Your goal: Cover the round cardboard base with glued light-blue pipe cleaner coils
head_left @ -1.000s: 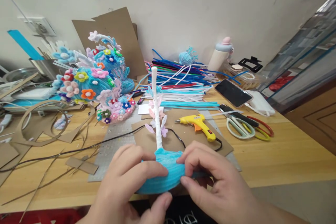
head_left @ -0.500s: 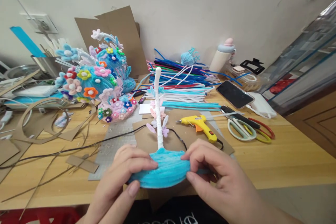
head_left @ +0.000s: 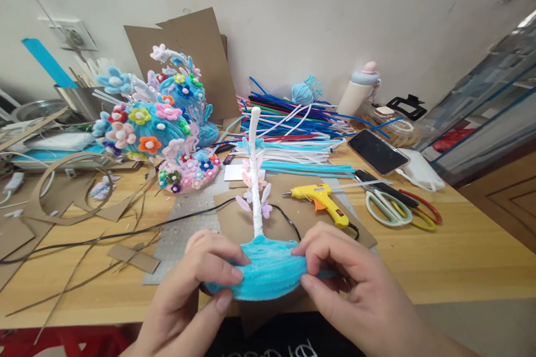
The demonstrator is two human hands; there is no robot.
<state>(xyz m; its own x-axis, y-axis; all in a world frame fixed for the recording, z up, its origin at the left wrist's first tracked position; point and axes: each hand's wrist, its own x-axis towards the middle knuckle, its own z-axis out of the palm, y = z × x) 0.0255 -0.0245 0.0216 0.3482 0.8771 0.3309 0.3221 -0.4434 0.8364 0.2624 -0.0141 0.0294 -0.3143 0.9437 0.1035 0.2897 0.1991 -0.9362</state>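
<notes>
Between my hands is a blue fuzzy pipe-cleaner base (head_left: 268,273), rounded and covered in side-by-side strands. A white wrapped stem (head_left: 255,178) rises upright from its far edge, with small pastel flowers and leaves (head_left: 265,209) close to it. My left hand (head_left: 201,284) grips the base's left side, fingers on top and thumb at the lower edge. On the right end, my right hand (head_left: 347,284) pinches the rim between thumb and fingers. A strand tip seems to show beneath the right fingers, mostly hidden.
A yellow glue gun (head_left: 322,201) lies on cardboard beyond my right hand. Scissors (head_left: 387,209) and a phone (head_left: 372,152) are at right. Pipe cleaners (head_left: 288,150) are piled behind the stem. Flower-covered blue pieces (head_left: 154,128) stand left, near cardboard rings (head_left: 42,201) and a black cable (head_left: 138,231).
The view has shifted slightly. My left thumb and fingers have slid a little to the right along the base; my right hand keeps its pinch on the rim.
</notes>
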